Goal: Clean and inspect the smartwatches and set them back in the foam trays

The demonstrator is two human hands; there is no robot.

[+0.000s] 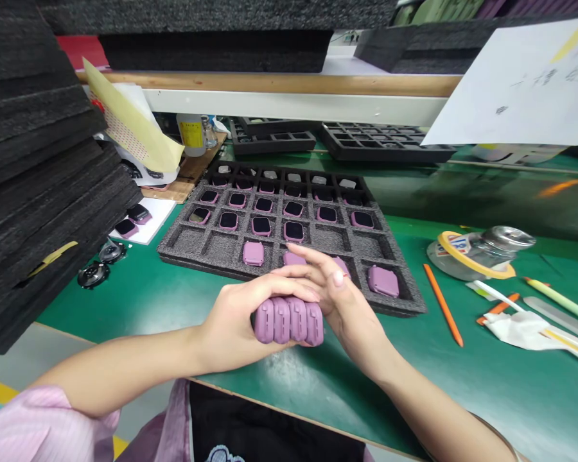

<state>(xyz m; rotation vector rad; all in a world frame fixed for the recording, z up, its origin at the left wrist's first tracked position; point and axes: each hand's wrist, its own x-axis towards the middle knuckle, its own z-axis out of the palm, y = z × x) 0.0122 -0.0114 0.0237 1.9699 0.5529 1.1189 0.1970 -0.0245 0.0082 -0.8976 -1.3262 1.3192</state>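
Note:
My left hand (241, 317) is wrapped around a row of several purple watch cases (289, 321), pressed side by side with their edges toward me. My right hand (349, 305) is beside the right end of that row, fingers stretched out and partly overlapping my left fingertips. Whether it touches the cases I cannot tell. Just beyond both hands lies a black foam tray (212, 260) divided into square compartments. Its farther rows hold purple watches with dark screens (293, 231). In the nearer row, purple cases lie screenless side up, such as one at the right (383, 281); my right hand partly covers others.
Stacked black foam trays (33, 160) rise at the left, near two loose watches (126, 228) on white paper. A glass jar (481, 250) with a yellow band, an orange stick (443, 305) and white tissue (517, 330) lie right. A shelf (293, 102) spans the back.

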